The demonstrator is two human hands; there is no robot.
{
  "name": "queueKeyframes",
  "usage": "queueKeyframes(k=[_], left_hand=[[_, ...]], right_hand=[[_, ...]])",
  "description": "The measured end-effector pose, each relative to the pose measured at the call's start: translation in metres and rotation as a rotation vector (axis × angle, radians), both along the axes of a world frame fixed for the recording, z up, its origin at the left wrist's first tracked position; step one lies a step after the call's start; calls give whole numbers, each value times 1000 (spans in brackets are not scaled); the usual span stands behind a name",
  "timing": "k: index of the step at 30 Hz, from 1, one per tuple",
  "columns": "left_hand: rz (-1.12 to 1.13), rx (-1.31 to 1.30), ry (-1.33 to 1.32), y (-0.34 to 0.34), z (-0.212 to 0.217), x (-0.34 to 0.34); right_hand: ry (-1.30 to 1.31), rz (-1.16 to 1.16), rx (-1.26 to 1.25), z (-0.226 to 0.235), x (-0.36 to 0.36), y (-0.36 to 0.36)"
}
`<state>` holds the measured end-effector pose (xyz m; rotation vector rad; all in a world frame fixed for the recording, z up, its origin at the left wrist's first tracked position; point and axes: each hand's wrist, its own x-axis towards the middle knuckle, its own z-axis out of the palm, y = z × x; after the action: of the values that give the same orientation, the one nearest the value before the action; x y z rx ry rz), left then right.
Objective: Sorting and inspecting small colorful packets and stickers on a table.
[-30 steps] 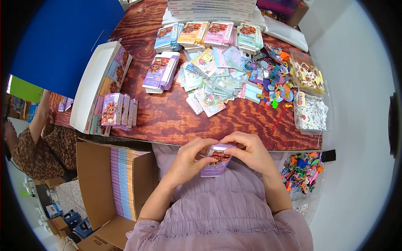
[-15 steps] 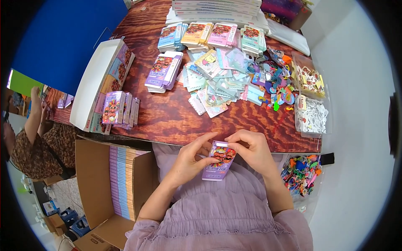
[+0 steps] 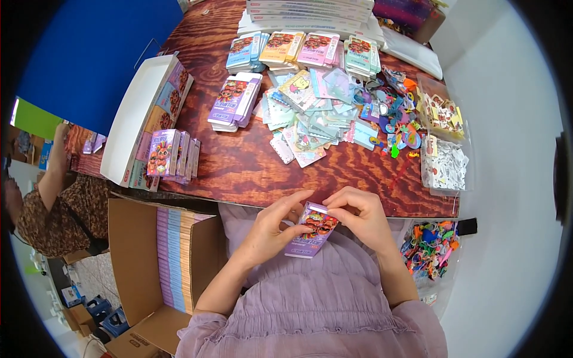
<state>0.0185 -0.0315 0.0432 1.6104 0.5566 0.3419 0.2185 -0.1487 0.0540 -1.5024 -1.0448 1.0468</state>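
A small purple printed carton (image 3: 309, 237) is held over my lap, just off the table's near edge. My left hand (image 3: 274, 230) grips it along its left side, thumb across the front. At its top end, my right hand (image 3: 356, 212) pinches the white flap (image 3: 316, 207) between thumb and fingers. Beyond them on the table lies a spread of pastel cards (image 3: 310, 116). A stack of flat purple cartons (image 3: 234, 101) is to the left of the cards, and several folded purple cartons (image 3: 172, 156) stand near the left edge.
A long white display box (image 3: 128, 128) sits at left. Stacks of coloured cartons (image 3: 283, 49) line the back. Small colourful trinkets (image 3: 391, 116) and clear trays (image 3: 446, 164) are at right. An open cardboard box (image 3: 134, 250) stands below left. Another person's arm (image 3: 55, 173) is at far left.
The carton in my hands has tilted slightly, its lower end shifting left. At far left, the other person's arm has moved a little.
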Motion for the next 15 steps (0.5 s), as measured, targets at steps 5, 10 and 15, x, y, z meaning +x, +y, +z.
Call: queueKeyframes(k=[5, 10, 15], left_hand=[[34, 30, -54, 4, -11, -1], [-81, 128, -52, 12, -13, -1], [132, -361, -232, 30, -23, 3]], right_hand=[[-254, 31, 211, -3, -10, -5], [-79, -27, 208, -25, -14, -5], [781, -337, 54, -25, -5, 23]])
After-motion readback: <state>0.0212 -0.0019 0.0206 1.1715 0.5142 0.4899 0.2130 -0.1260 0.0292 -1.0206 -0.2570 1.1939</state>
